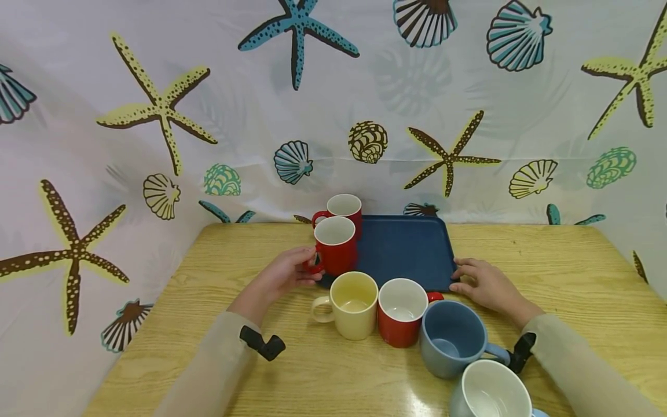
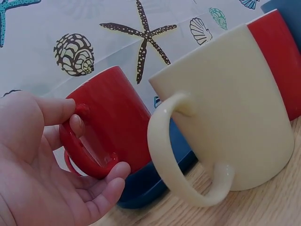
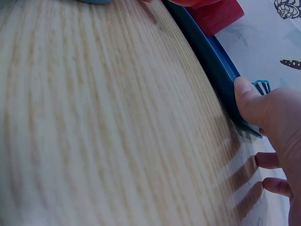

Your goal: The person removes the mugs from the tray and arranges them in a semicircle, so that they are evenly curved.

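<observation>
In the head view, the front red mug (image 1: 339,256) was held at the blue tray's (image 1: 403,249) left end. In the left wrist view, its handle (image 2: 79,154) was pinched by the left hand (image 2: 37,155), seemingly for control. In the right wrist view, the tray's corner was touched by the loosely spread right hand (image 3: 281,117), perhaps for steadiness.

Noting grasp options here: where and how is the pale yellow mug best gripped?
The pale yellow mug is likely best gripped by its handle from the person's left: it stands upright, handle projecting left, with a red mug close on its right.
</observation>
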Action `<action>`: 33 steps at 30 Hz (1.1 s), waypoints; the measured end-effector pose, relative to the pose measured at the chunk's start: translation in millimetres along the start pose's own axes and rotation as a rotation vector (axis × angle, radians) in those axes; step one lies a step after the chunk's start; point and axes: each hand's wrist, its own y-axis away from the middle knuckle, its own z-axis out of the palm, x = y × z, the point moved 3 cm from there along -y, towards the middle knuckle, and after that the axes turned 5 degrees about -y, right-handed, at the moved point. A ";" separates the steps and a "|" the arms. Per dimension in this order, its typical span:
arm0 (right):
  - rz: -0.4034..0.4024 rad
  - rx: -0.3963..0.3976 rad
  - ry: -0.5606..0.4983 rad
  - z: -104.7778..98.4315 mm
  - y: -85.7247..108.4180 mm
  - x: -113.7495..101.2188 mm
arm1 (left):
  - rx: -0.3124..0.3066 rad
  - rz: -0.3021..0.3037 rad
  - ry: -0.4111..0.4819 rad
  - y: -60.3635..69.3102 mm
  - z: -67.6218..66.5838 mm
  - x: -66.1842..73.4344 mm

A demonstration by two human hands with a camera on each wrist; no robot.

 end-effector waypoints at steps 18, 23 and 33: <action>0.023 -0.019 -0.005 1.8 -1.6 1.9 | 0.086 0.039 0.018 25.3 -22.4 -12.3; 0.034 -0.023 -0.004 1.9 -1.4 1.5 | 0.088 0.061 0.005 33.2 -27.6 -15.9; 0.021 -0.017 0.000 1.4 -1.3 0.5 | 0.091 0.067 0.061 46.9 -37.0 -24.9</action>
